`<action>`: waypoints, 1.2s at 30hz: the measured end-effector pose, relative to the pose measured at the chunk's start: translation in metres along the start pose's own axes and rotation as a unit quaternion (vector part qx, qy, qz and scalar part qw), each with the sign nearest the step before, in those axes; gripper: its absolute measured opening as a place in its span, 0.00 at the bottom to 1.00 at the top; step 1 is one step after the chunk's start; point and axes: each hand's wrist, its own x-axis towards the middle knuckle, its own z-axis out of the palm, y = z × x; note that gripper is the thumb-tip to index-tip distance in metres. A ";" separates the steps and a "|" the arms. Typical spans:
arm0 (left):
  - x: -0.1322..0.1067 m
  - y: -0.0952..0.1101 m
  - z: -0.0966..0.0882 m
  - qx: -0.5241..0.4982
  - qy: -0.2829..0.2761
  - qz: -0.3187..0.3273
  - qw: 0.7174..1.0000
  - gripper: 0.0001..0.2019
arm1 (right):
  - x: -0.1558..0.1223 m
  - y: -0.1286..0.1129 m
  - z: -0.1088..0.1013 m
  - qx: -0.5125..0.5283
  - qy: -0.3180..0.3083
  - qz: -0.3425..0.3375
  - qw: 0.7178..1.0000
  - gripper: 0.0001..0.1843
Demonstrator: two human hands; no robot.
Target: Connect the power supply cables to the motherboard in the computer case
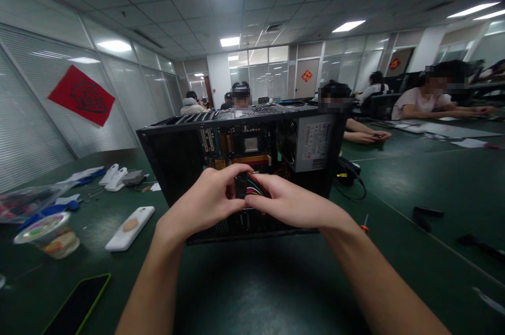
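Cable bundle (257,186): long axis nine to three o'clock, black connector (241,188) toward nine
My left hand (207,195): gripping the black connector
My right hand (295,199): pinching the cable bundle

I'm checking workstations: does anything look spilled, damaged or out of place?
No spill or damage shows. The plastic cup at left, perhaps holding food, looks mildly odd sharing a table with an open computer case.

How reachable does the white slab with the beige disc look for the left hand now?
Probably yes: the white slab lies uncovered on the table, with nothing visible between it and the left forearm. But the left hand seems to hold the black connector, which it would probably release first.
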 end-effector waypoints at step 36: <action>0.020 -0.009 0.032 0.286 0.321 0.193 0.882 0.08 | 0.018 0.023 0.003 0.217 0.270 0.002 0.938 0.18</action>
